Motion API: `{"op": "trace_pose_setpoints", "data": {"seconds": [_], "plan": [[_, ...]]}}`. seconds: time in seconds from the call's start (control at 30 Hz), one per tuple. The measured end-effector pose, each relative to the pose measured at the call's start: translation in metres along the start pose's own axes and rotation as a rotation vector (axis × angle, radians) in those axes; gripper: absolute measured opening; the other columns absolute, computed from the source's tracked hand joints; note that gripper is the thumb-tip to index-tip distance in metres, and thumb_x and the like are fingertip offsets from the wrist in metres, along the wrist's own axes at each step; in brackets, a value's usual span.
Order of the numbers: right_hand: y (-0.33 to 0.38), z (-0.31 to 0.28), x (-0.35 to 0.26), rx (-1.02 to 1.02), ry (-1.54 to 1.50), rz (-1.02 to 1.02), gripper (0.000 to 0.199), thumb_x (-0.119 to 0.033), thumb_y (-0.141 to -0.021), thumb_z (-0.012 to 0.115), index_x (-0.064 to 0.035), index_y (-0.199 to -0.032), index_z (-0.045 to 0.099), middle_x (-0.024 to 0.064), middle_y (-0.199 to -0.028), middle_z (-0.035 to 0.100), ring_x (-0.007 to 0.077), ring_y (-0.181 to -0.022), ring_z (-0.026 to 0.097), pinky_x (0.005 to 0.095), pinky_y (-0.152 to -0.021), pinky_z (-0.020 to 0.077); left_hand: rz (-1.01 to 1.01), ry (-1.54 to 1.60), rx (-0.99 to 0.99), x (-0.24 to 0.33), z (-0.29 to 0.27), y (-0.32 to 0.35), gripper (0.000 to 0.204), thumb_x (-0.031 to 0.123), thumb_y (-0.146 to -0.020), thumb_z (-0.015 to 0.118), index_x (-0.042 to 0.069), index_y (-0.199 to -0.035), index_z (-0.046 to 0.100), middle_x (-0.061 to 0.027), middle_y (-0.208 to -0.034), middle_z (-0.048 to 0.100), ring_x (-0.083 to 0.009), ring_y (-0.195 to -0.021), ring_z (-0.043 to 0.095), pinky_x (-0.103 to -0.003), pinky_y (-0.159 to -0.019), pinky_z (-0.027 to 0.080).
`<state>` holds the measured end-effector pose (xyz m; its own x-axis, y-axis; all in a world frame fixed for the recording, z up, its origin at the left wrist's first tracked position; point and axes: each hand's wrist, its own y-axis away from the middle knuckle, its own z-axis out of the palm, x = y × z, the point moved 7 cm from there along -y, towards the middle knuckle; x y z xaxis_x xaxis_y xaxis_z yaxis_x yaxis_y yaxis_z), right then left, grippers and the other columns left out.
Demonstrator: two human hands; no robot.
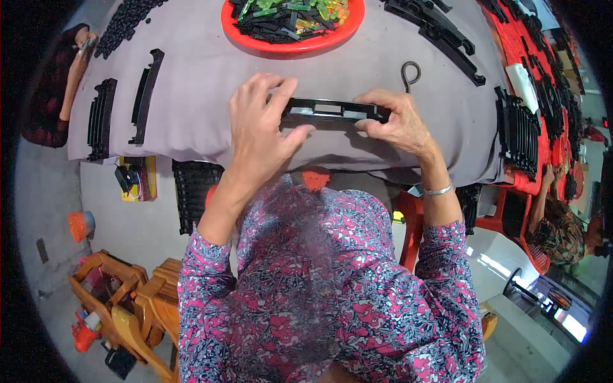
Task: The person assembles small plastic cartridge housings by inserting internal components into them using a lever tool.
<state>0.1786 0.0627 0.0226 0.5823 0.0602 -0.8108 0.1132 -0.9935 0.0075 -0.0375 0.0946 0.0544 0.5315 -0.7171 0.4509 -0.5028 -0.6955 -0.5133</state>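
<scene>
A long black plastic bar point(329, 116) with slots along its face is held level above the near part of the cloth-covered table point(191, 89). My left hand point(262, 127) grips its left end between the fingers and thumb. Its right end is pinched by my right hand point(397, 121), fingertips above and thumb below. Beyond my hands stands a red round tray point(294, 50), heaped with small black, green and orange plastic pieces point(287, 18). To the right of the tray a metal rod with a looped end point(410, 73) lies on the cloth.
Similar black bars lie at the left point(147, 96), far right point(440, 38) and right edge point(517, 134). Small black pieces point(128, 22) are heaped at the far left. Other people's arms show at the left point(75, 76) and right point(543, 198). Wooden chairs point(137, 293) stand lower left.
</scene>
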Motion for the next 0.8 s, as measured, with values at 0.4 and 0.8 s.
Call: {"op": "trace_pose_setpoints", "data": {"seconds": [0.4,0.8], "plan": [[0.004,0.003,-0.016,0.125,0.323,-0.203,0.030,-0.017,-0.071,0.071,-0.0052,-0.098,0.068,0.0116,-0.092,0.060,0.0310,-0.088,0.057,0.0415,-0.080,0.0484,-0.012,0.037,-0.017,-0.016,0.024,0.009,0.039,0.018,-0.069,0.076,0.007,-0.105,0.067,-0.0063,-0.096,0.061,-0.0269,-0.098,0.055,-0.044,-0.092,0.036],[-0.007,-0.024,-0.020,0.098,0.205,-0.031,0.030,-0.020,-0.077,0.073,-0.0018,-0.100,0.067,0.0129,-0.088,0.064,0.0287,-0.083,0.063,0.0382,-0.076,0.0515,0.056,0.095,-0.026,-0.003,0.037,0.002,0.033,0.020,-0.070,0.078,0.008,-0.100,0.070,-0.0050,-0.090,0.062,-0.0271,-0.091,0.057,-0.043,-0.089,0.039]]}}
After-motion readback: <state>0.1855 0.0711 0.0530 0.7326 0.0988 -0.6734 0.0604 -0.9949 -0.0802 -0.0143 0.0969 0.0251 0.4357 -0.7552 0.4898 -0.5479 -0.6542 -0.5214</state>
